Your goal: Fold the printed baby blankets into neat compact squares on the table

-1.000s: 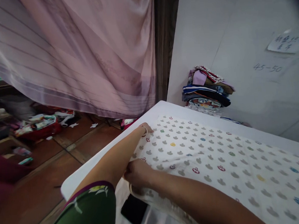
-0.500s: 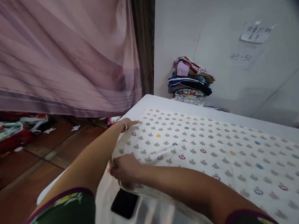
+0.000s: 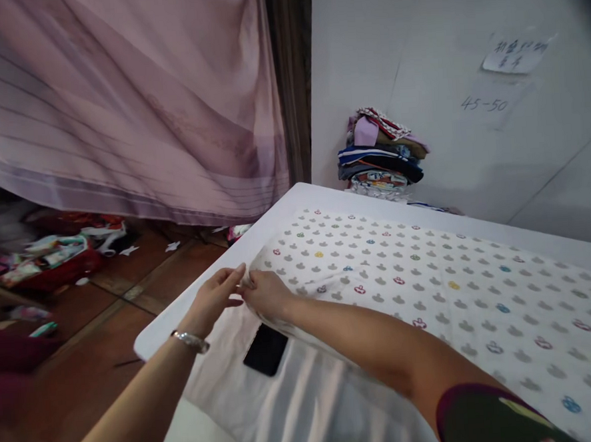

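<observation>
A white fabric sheet [image 3: 430,293] printed with grey and coloured motifs is spread over a white table [image 3: 203,266]. My right hand [image 3: 268,294] is closed on its near left edge, which is lifted and bunched at the fingers. Beside it, my left hand [image 3: 215,298] has its fingers stretched out and apart, the tips at that bunched edge. Whether those tips touch the fabric I cannot tell. A black phone [image 3: 266,350] lies just below my right hand on a plain pale cloth [image 3: 307,407].
Folded clothes [image 3: 381,146] are stacked by the white wall [image 3: 429,33] at the table's far side. A pink curtain [image 3: 143,103] hangs at left. On the tiled floor [image 3: 116,325] sits a red container [image 3: 85,264] of assorted items, with paper scraps nearby.
My left hand has come back from the sheet's far left corner towards my right hand. My right hand, still on the edge, has shifted slightly right and up as the view moved.
</observation>
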The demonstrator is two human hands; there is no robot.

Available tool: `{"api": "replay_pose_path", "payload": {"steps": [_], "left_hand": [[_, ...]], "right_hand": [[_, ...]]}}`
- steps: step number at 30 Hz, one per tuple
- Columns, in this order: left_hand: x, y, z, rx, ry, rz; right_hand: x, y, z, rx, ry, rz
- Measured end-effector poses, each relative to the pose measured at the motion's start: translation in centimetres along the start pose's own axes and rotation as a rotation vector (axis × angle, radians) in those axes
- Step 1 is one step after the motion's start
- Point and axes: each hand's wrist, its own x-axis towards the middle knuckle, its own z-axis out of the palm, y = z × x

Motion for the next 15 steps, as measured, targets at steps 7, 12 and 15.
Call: {"api": "replay_pose_path", "payload": {"steps": [7, 12, 15], "left_hand": [[-2.4, -1.8, 2.7, -0.415, 0.208, 0.009], [-0.9, -1.8, 3.1, -0.417, 0.298, -0.073], [-0.2, -1.6, 3.0, -0.409, 0.336, -0.098]], "right_hand": [[-2.3, -2.0, 0.2, -0.12, 0.006, -0.085], [-8.6, -0.5, -1.9, -0.183, 0.013, -0.272], [-15.0, 2.9, -4.0, -0.257, 0.051, -0.255]]}}
